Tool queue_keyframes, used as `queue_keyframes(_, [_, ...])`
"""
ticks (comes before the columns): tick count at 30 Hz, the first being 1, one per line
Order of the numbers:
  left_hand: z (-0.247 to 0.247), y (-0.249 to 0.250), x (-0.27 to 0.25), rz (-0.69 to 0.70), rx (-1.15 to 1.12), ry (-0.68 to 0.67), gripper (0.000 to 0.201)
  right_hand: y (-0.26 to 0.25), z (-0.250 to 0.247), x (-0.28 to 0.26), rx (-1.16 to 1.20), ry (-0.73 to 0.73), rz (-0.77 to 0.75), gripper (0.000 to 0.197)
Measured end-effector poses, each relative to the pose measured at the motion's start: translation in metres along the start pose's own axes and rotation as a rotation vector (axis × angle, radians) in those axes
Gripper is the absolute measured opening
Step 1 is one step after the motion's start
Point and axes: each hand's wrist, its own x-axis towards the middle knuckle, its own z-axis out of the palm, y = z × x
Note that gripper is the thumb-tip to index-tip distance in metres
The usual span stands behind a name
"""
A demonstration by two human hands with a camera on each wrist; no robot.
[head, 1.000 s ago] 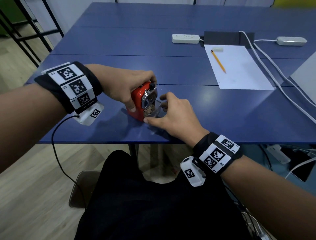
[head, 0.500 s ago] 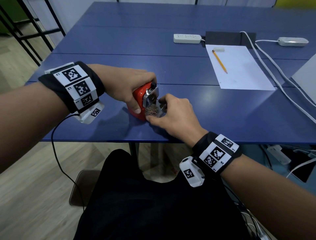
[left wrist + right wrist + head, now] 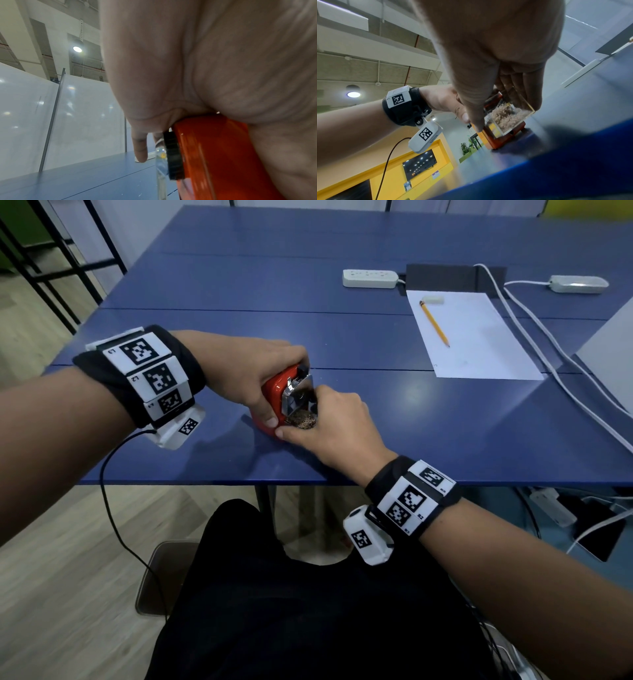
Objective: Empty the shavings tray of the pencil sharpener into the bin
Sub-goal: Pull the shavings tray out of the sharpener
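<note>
Red pencil sharpener [image 3: 275,392] on blue table [image 3: 445,433] gripped by left hand [image 3: 246,371], right hand [image 3: 337,422] fingers pinching clear shavings tray [image 3: 506,117], full, barely out; carrying and dumping left, bin unseen.

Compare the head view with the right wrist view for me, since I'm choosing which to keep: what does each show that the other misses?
Only the head view shows the pencil lying on the paper. Only the right wrist view shows the clear shavings tray from the side, with shavings inside. Both show the left hand holding the red sharpener and the right hand gripping the tray.
</note>
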Motion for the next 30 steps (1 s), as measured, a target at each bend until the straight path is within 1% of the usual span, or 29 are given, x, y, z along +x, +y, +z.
queue_keyframes(3, [0.0, 0.0, 0.001, 0.001, 0.009, -0.002, 0.081, 0.0, 0.0, 0.002, -0.013, -0.001, 0.013, 0.068])
queue_keyframes(9, [0.0, -0.003, 0.002, 0.012, 0.003, 0.001, 0.08, 0.016, -0.005, -0.013, -0.027, 0.013, 0.027, 0.062])
queue_keyframes(14, [-0.001, -0.004, 0.004, 0.021, 0.012, -0.008, 0.081, 0.029, -0.015, -0.024, -0.047, 0.028, 0.028, 0.067])
queue_keyframes(17, [-0.005, -0.004, 0.005, -0.004, 0.03, -0.019, 0.083, 0.03, -0.019, -0.026, -0.064, 0.018, 0.037, 0.069])
queue_keyframes(21, [-0.013, 0.001, 0.013, -0.038, 0.109, -0.008, 0.092, 0.032, -0.025, -0.029, -0.066, -0.005, 0.037, 0.072])
queue_keyframes(25, [-0.016, 0.006, 0.02, -0.092, 0.163, 0.021, 0.099, 0.036, -0.028, -0.029, -0.059, -0.045, 0.032, 0.078])
queue_keyframes(26, [-0.015, 0.007, 0.019, -0.105, 0.165, 0.033, 0.103, 0.038, -0.028, -0.028, -0.056, -0.061, 0.019, 0.08])
queue_keyframes(28, [-0.007, 0.01, 0.009, -0.145, 0.18, 0.097, 0.12, 0.042, -0.028, -0.027, -0.055, -0.106, -0.024, 0.083])
queue_keyframes(30, [0.007, 0.02, -0.011, -0.226, 0.156, 0.263, 0.135, 0.045, -0.027, -0.026, -0.051, -0.138, -0.076, 0.091])
